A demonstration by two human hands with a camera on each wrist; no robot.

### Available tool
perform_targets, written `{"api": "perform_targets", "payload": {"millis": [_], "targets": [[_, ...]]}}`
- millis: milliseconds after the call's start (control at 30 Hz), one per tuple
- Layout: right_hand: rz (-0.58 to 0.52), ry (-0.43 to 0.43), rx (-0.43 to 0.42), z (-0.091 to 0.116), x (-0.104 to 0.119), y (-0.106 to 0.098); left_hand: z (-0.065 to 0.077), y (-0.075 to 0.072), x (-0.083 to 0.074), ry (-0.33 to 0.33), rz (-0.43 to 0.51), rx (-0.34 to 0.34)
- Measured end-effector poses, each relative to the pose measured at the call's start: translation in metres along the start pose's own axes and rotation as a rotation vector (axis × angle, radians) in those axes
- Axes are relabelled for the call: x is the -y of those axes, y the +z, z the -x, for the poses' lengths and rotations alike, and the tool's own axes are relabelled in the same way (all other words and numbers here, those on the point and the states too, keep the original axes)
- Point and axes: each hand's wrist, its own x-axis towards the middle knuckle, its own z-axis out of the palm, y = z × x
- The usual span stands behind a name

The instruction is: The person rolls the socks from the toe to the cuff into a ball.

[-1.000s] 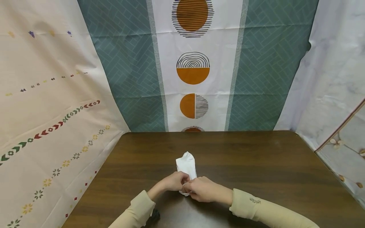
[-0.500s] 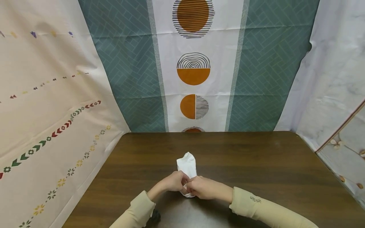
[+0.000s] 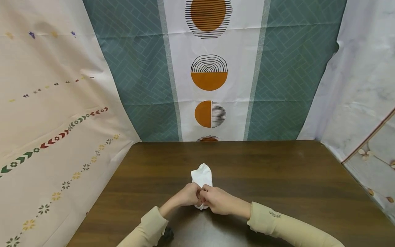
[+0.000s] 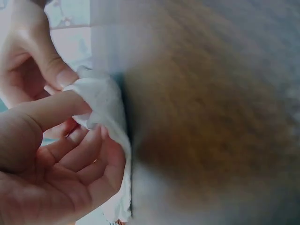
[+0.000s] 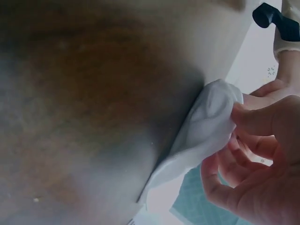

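A white sock [image 3: 202,175] lies lengthwise on the dark wooden table, its far end flat. Both hands meet over its near end. My left hand [image 3: 187,195] pinches the edge; in the left wrist view its thumb reaches into the fold of the sock [image 4: 105,96] while the other fingers curl against the outside. My right hand [image 3: 220,200] grips the same end from the other side, thumb over the fabric. From the right wrist, the sock [image 5: 201,131] slopes up off the table toward the fingers. Some fingertips are hidden in the cloth.
The brown table [image 3: 271,171] stretches out around the hands. A teal and white patterned cloth [image 3: 145,68] hangs behind it, with pale printed cloth [image 3: 55,120] on the left. A dark strap [image 5: 286,28] sits at the left sleeve.
The hands have drawn closer together and slightly up over the near end, which now looks more bunched. The far end of the sock stays in place.
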Motion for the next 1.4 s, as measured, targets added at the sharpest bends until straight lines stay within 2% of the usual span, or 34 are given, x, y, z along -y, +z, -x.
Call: {"api": "perform_targets", "payload": {"millis": [200, 333, 433, 633, 800, 933, 1067, 1267, 1400], "targets": [[0.036, -0.011, -0.003, 0.002, 0.002, -0.001, 0.003, -0.008, -0.001, 0.016, 0.171, 0.166], [0.005, 0.009, 0.001, 0.003, 0.002, -0.002, 0.003, -0.010, 0.000, 0.036, 0.201, 0.220], [-0.037, 0.021, -0.020, 0.003, 0.001, 0.000, 0.003, -0.007, -0.001, 0.033, 0.157, 0.176], [-0.145, 0.038, -0.075, 0.002, -0.001, 0.002, 0.005, 0.003, -0.006, 0.007, 0.040, 0.039], [-0.185, 0.065, -0.060, 0.003, -0.002, 0.004, 0.009, 0.005, -0.013, 0.050, -0.066, -0.033], [-0.219, 0.083, -0.035, 0.005, -0.002, 0.004, 0.012, 0.005, -0.015, 0.088, -0.141, -0.065], [-0.219, 0.082, -0.054, 0.005, -0.002, 0.005, 0.015, 0.006, -0.015, 0.104, -0.173, -0.093], [-0.209, 0.107, -0.074, 0.005, -0.004, 0.007, 0.015, 0.012, -0.015, 0.069, -0.192, -0.124], [-0.208, 0.150, -0.071, 0.005, -0.005, 0.008, 0.016, 0.015, -0.017, 0.055, -0.265, -0.148]]}}
